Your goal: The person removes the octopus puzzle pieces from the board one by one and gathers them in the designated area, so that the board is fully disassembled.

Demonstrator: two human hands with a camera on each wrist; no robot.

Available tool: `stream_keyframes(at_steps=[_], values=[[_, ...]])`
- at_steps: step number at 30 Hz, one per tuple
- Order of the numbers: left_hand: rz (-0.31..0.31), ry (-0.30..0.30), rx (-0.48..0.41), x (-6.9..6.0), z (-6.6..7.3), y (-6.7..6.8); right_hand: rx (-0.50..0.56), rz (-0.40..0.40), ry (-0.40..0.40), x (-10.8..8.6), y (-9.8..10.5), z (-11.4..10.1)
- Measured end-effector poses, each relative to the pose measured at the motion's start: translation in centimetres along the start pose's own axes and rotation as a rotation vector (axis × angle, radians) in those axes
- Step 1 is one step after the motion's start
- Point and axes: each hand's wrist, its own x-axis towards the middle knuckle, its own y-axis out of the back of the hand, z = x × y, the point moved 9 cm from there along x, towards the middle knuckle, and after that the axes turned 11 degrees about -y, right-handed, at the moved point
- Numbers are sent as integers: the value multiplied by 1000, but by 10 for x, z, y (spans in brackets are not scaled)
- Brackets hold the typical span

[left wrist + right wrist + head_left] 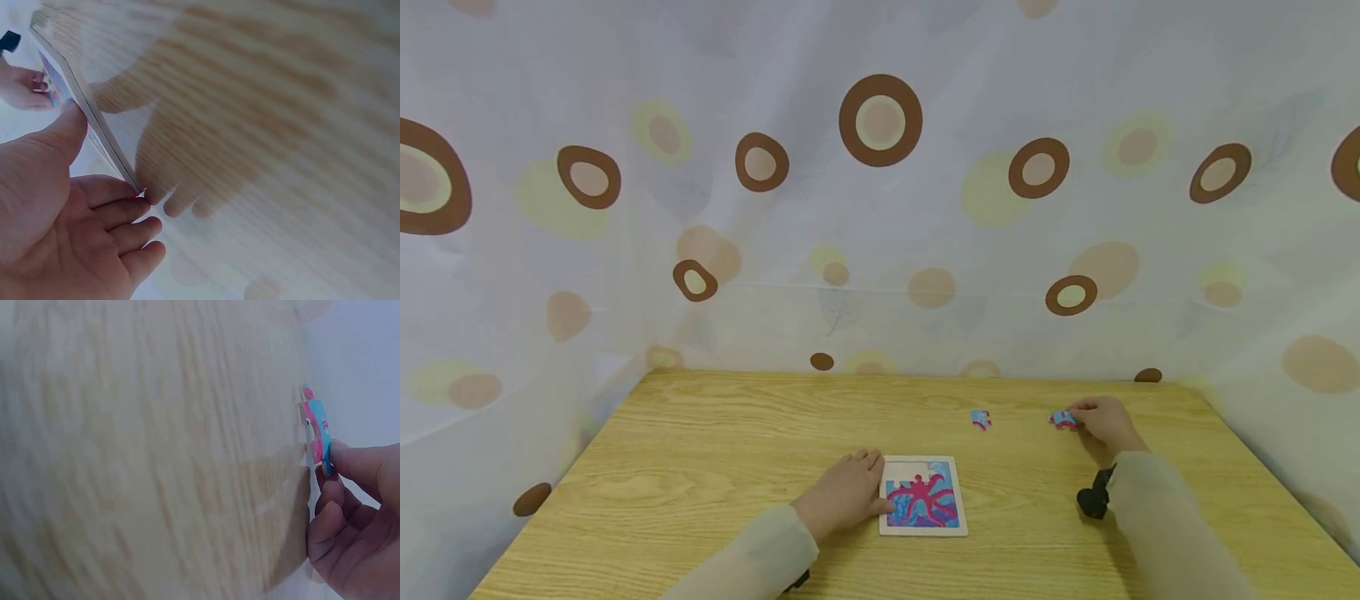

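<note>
My right hand [1105,421] pinches a blue and pink puzzle piece [1063,419] between thumb and fingers at the table's back right. In the right wrist view the same piece [320,428] is tilted at the tabletop. A framed octopus puzzle [922,507] lies flat, its upper left part without pieces and showing the white board. Along that puzzle's left edge rests my left hand [844,493], thumb on the rim and fingers fairly straight beside it. Another loose piece [981,419], blue and pink, lies on the table behind the puzzle and left of the right hand.
The wooden table [715,467] carries all of this. A pale curtain [880,217] with brown and beige spots surrounds its back and sides. Dark wrist cameras, one of them the black device [1096,493], are worn on both wrists.
</note>
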Motion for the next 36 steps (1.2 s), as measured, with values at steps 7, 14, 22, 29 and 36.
stream_keyframes(at_steps=[7,14,22,29,36], values=[[-4,-3,-1,0,2,1,-16,39,-20,3,2,5],[12,-12,18,0,3,3,-20,52,-18,4,3,5],[13,-13,9,1,2,2,-19,40,27,-2,4,-6],[13,-12,-8,0,1,3,38,-29,130,-19,-9,-51],[9,-9,-19,0,1,2,9,-86,287,-49,-44,-101]])
